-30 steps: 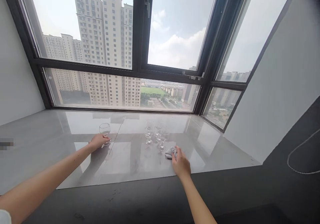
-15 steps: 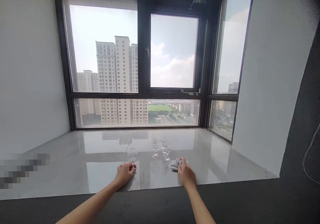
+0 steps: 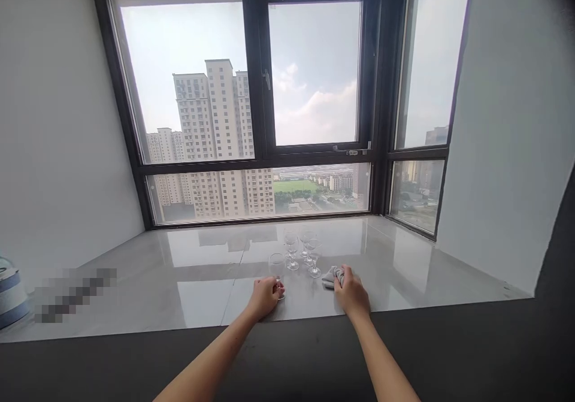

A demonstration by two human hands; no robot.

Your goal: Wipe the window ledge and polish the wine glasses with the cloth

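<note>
We see the left forearm rise from the bottom edge and slant up to the right, its left hand (image 3: 264,297) low over the front part of the windowsill (image 3: 206,297); the back of that hand is turned up and outward, the wrist nearly in line with the forearm; its fingers are curled closed round the stem of a stemmed glass (image 3: 277,263), so that the clear bowl stands upright above the knuckles and the foot shows just below the fingertips; whether that foot touches the surface, we cannot tell.

We see the right forearm come in from the lower right and lean up to the left, ending in the right hand (image 3: 351,291), which lies back upward near the front edge; its fingers are bent and gathered on a crumpled grey cloth (image 3: 333,277), part of which spills out to the left of them; the hand is mostly closed, though we cannot make out the far fingertips; the two hands are apart, with a gap of bare glossy surface between them.

Just beyond the cloth we find a cluster of clear glasses (image 3: 314,249), upright and close together, overlapping too much for us to count; behind them is the dark window frame (image 3: 260,164); at the far left edge we see part of a blue-and-white container (image 3: 12,297).
</note>
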